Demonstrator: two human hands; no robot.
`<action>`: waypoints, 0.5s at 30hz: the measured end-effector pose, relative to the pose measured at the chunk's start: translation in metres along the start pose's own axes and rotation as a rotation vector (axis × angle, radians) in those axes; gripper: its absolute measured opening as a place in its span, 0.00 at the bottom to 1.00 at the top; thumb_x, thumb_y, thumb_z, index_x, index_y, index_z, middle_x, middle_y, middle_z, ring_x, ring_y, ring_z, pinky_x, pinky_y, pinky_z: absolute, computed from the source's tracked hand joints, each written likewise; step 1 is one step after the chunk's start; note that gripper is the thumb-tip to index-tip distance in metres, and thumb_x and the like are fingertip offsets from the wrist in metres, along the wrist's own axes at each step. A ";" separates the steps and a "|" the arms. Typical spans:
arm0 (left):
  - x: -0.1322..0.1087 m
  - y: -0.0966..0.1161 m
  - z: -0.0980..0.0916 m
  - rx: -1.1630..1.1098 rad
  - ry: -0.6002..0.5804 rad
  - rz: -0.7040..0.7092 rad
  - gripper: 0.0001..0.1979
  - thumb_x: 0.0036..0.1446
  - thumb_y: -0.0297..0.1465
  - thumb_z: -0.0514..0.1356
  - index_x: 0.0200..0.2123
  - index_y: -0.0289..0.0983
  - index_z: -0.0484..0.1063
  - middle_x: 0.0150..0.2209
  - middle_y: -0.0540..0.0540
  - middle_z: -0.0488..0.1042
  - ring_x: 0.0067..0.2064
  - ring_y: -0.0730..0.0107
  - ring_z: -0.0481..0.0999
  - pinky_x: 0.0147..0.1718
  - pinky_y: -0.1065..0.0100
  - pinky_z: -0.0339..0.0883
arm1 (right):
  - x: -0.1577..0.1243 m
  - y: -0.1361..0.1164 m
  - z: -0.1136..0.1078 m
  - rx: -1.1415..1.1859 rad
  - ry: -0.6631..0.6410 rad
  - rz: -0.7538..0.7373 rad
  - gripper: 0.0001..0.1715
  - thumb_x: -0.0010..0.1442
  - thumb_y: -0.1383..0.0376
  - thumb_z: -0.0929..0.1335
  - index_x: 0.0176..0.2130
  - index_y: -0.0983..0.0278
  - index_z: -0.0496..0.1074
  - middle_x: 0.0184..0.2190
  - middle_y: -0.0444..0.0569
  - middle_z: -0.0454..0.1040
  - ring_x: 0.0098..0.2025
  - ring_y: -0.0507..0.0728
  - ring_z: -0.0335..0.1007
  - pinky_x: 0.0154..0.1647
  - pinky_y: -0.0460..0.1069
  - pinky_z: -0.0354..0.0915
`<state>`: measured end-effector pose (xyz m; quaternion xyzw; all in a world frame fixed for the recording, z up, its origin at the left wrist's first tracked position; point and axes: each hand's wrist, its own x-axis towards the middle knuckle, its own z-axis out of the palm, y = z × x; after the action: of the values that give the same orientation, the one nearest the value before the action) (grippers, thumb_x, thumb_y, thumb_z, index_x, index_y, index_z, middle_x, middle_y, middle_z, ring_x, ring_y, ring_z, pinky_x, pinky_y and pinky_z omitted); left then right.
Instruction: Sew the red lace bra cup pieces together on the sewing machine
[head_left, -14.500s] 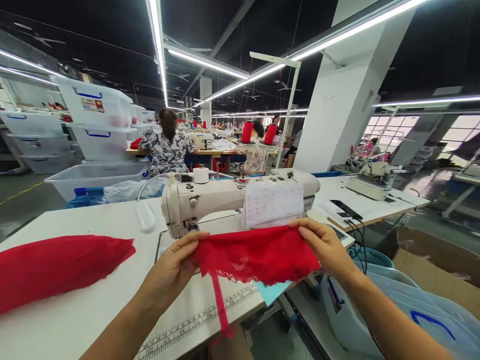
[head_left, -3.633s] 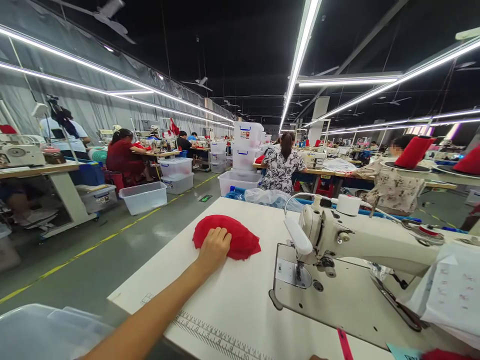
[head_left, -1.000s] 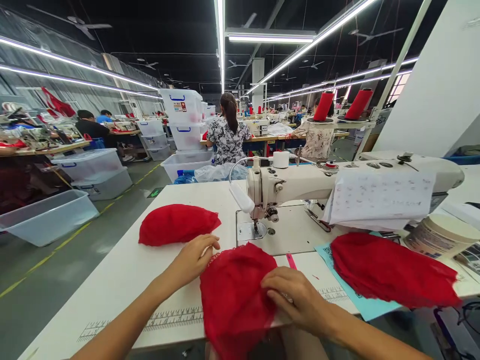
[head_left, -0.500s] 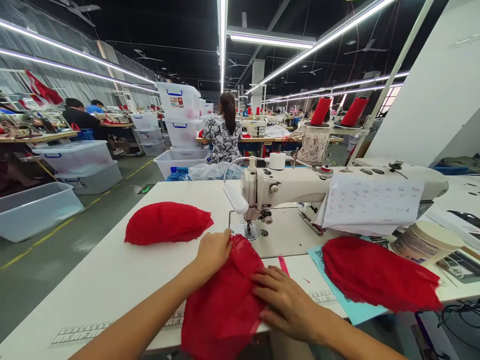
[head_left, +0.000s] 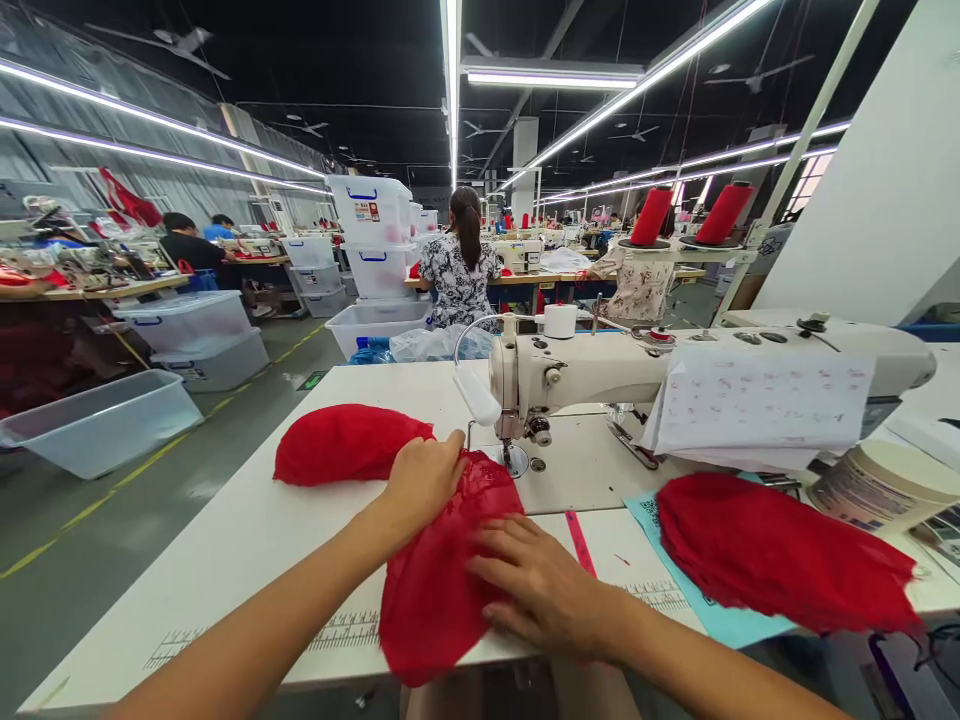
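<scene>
Fabric (head_left: 431,600) lies under right hand (head_left: 536,590), grip spread flat, and left hand (head_left: 424,480), grip hidden, near sewing machine (head_left: 600,370).

The left hand (head_left: 424,480) covers the far end of the red cloth (head_left: 435,610); its fingertips curl out of sight, so whether they pinch the fabric cannot be told; the right hand (head_left: 540,590) lies flat over the cloth's right part, hiding it; both forearms are cut off at 6 o'clock; the blue sheet (head_left: 712,618) is mostly buried under the red pile (head_left: 780,550) at 4 o'clock; the tub (head_left: 877,485) at 3 o'clock is cut off by the edge; the writing on the paper (head_left: 757,400) draped over the sewing machine (head_left: 600,365) is too small to read.
</scene>
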<state>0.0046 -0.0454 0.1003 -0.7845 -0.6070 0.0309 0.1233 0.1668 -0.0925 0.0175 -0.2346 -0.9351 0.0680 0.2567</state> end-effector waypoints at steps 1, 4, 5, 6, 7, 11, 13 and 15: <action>-0.001 0.000 -0.003 0.004 -0.001 0.001 0.11 0.61 0.31 0.47 0.40 0.33 0.66 0.30 0.39 0.75 0.35 0.54 0.75 0.29 0.64 0.62 | 0.004 -0.001 0.006 -0.012 -0.034 0.007 0.19 0.58 0.59 0.63 0.47 0.65 0.65 0.51 0.55 0.64 0.52 0.62 0.57 0.52 0.58 0.54; -0.001 -0.002 -0.009 0.022 -0.004 0.002 0.12 0.61 0.31 0.46 0.40 0.33 0.66 0.30 0.38 0.74 0.36 0.54 0.75 0.30 0.64 0.62 | 0.008 -0.004 0.017 0.025 -0.131 0.037 0.24 0.56 0.53 0.65 0.47 0.65 0.66 0.53 0.56 0.63 0.52 0.64 0.57 0.53 0.59 0.53; 0.001 -0.004 -0.009 0.027 -0.008 0.004 0.12 0.61 0.31 0.46 0.40 0.33 0.66 0.31 0.38 0.74 0.36 0.53 0.74 0.30 0.63 0.62 | 0.006 -0.007 0.017 0.080 -0.151 0.031 0.24 0.55 0.53 0.66 0.46 0.66 0.67 0.52 0.56 0.64 0.51 0.63 0.58 0.53 0.58 0.54; 0.003 -0.007 -0.007 0.031 -0.015 0.009 0.12 0.60 0.30 0.47 0.40 0.33 0.67 0.31 0.38 0.74 0.36 0.54 0.74 0.30 0.63 0.62 | 0.003 -0.010 0.015 0.158 -0.168 0.016 0.23 0.56 0.53 0.66 0.45 0.66 0.68 0.50 0.55 0.66 0.50 0.61 0.60 0.52 0.55 0.55; 0.006 -0.009 -0.004 0.033 -0.027 0.017 0.11 0.60 0.30 0.48 0.39 0.33 0.67 0.31 0.38 0.75 0.36 0.54 0.75 0.30 0.64 0.62 | 0.000 -0.014 0.011 0.253 -0.186 -0.005 0.21 0.57 0.55 0.65 0.45 0.65 0.68 0.47 0.53 0.69 0.47 0.58 0.63 0.51 0.52 0.57; 0.025 -0.018 0.017 0.020 -0.072 0.045 0.08 0.56 0.27 0.52 0.36 0.34 0.69 0.33 0.38 0.75 0.36 0.55 0.75 0.30 0.64 0.62 | -0.013 -0.022 -0.010 0.530 -0.186 0.024 0.14 0.62 0.62 0.59 0.41 0.64 0.70 0.36 0.48 0.73 0.39 0.52 0.67 0.42 0.44 0.61; 0.034 -0.020 0.025 0.003 -0.070 0.047 0.08 0.55 0.27 0.53 0.36 0.34 0.69 0.33 0.38 0.75 0.37 0.54 0.74 0.32 0.63 0.62 | -0.016 -0.014 -0.016 0.527 -0.097 0.133 0.15 0.62 0.64 0.57 0.38 0.64 0.71 0.33 0.48 0.73 0.37 0.53 0.68 0.40 0.45 0.62; 0.038 -0.020 0.029 -0.015 -0.037 0.049 0.09 0.54 0.28 0.54 0.39 0.34 0.69 0.36 0.37 0.74 0.40 0.53 0.72 0.36 0.60 0.61 | -0.016 0.002 -0.017 0.464 -0.002 0.260 0.15 0.61 0.66 0.57 0.35 0.64 0.71 0.31 0.48 0.73 0.34 0.53 0.68 0.36 0.46 0.63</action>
<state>-0.0105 0.0004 0.0806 -0.7993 -0.5900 0.0437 0.1054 0.1882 -0.0984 0.0241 -0.2877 -0.8569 0.3130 0.2917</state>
